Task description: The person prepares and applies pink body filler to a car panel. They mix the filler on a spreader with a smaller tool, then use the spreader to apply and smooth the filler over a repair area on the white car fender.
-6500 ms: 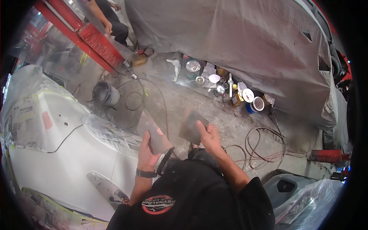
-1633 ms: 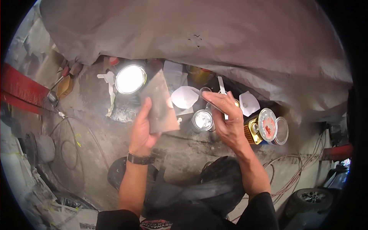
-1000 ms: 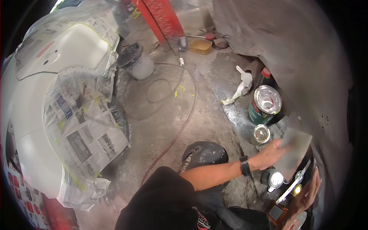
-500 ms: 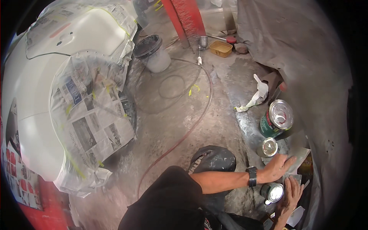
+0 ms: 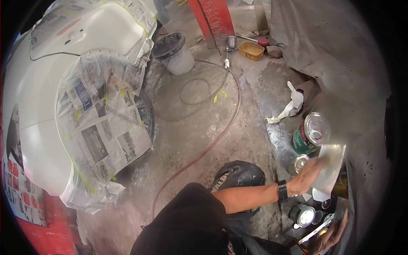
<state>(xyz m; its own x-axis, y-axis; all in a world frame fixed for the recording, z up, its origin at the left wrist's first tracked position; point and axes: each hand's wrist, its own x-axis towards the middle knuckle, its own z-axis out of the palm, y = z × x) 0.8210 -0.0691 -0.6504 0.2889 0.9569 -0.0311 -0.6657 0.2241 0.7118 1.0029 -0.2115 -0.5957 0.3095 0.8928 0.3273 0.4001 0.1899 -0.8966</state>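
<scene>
My left hand [image 5: 307,176], a black watch on its wrist, grips a flat, shiny grey sheet [image 5: 332,168] by its left side. A corner of white paper [image 5: 321,195] shows beneath that sheet. Lower down, at the right rim, my right hand [image 5: 330,239] is partly in shadow, its fingers around a small dark grey sheet [image 5: 341,207]. Between the hands stand an open tin [image 5: 304,216] with a bright lid or surface and a white stick [image 5: 316,229]. Beyond my left hand are a small tin [image 5: 300,162] and a large green can [image 5: 302,141].
A car body panel [image 5: 38,102] masked with newspaper [image 5: 97,140] is at left. A red hose [image 5: 204,151] crosses the concrete floor. Farther off are a bucket [image 5: 180,61], a spray gun [image 5: 230,42] and a yellow tub [image 5: 250,51]. Grey sheeting [image 5: 331,55] hangs along the right.
My left hand has lifted the larger grey sheet up and slightly away from the tins. My right hand has drawn apart, down and to the right, with the small sheet.
</scene>
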